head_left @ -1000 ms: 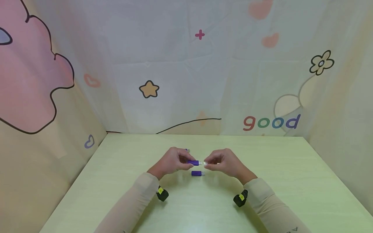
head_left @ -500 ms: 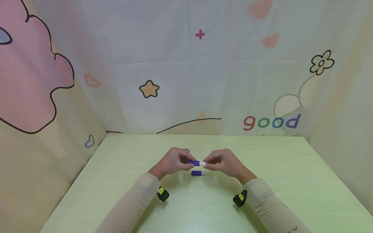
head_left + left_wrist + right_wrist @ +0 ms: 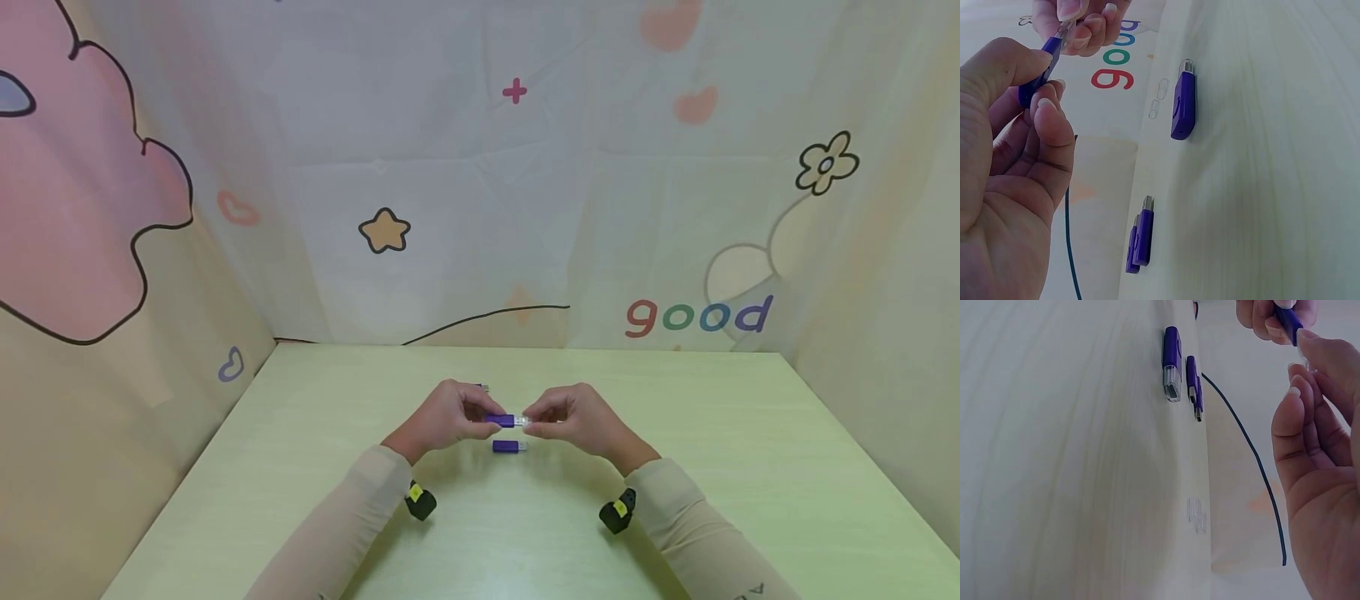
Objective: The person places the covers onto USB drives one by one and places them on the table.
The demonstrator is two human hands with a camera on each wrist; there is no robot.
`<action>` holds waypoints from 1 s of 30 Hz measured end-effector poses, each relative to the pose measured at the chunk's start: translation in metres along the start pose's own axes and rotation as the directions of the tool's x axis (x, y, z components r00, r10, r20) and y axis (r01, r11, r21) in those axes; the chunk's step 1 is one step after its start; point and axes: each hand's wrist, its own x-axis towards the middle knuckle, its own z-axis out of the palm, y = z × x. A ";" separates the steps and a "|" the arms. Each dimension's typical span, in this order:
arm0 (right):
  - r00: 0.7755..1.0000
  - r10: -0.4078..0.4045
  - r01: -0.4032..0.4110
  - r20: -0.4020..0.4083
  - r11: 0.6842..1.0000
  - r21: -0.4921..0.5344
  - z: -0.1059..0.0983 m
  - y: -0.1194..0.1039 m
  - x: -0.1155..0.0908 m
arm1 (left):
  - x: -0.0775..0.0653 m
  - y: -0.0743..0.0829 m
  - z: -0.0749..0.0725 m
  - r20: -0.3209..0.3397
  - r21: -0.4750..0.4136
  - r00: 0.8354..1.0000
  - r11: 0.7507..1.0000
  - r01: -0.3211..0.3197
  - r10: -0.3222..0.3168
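Observation:
My left hand point(image 3: 450, 414) grips a purple USB flash drive point(image 3: 500, 421) by its body, thumb on one side and curled fingers on the other. Opposite it, my right hand point(image 3: 579, 418) pinches a small clear cap point(image 3: 1305, 361) between thumb and fingertips. The cap overlaps the drive's metal plug in the head view, in line with it. Below the hands, another purple flash drive point(image 3: 1184, 106) with a clear cap on its plug lies on the table.
Two purple flash drives point(image 3: 1143, 237) with bare metal plugs lie side by side farther back, mostly hidden behind my left hand in the head view. Two loose clear caps point(image 3: 1195, 514) lie on the table point(image 3: 712, 467) toward the right. A printed cloth point(image 3: 450, 167) hangs behind.
A second ago a gap showed between the plug and the cap. The drive has moved slightly right, and the cap now meets the plug. The last half second shows almost no motion.

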 end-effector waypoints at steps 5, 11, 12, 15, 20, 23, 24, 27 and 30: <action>1.000 -0.002 0.002 0.004 1.000 0.017 0.001 0.002 0.001 | 0.001 -0.003 0.001 0.007 -0.015 1.000 1.000 -0.017 0.017; 1.000 -0.016 0.016 0.007 1.000 0.027 0.003 0.002 0.002 | 0.002 -0.004 0.002 0.009 -0.013 0.999 0.999 -0.035 0.035; 1.000 -0.018 0.018 0.009 0.999 0.029 0.003 0.002 0.002 | 0.002 -0.004 0.002 0.008 -0.010 0.999 0.999 -0.038 0.038; 1.000 -0.025 0.025 0.014 0.999 0.035 0.004 0.002 0.003 | 0.002 -0.003 0.002 0.011 -0.011 0.999 0.999 -0.041 0.041; 0.999 -0.029 0.028 0.014 0.999 0.028 0.004 0.002 0.004 | 0.003 -0.002 0.002 0.019 -0.023 1.000 0.999 -0.024 0.024; 1.000 -0.028 0.027 0.014 0.999 0.024 0.004 0.001 0.005 | 0.003 -0.002 0.002 0.017 -0.022 1.000 1.000 -0.014 0.014; 0.999 -0.029 0.029 0.014 0.999 0.025 0.004 0.001 0.005 | 0.003 -0.002 0.003 0.015 -0.019 1.000 1.000 -0.014 0.014; 0.999 -0.031 0.030 0.014 0.999 0.026 0.005 0.001 0.005 | 0.003 -0.002 0.003 0.015 -0.011 1.000 1.000 -0.017 0.017; 0.999 -0.033 0.033 0.013 0.999 0.025 0.005 0.001 0.005 | 0.004 -0.003 0.003 0.021 -0.006 1.000 1.000 -0.024 0.024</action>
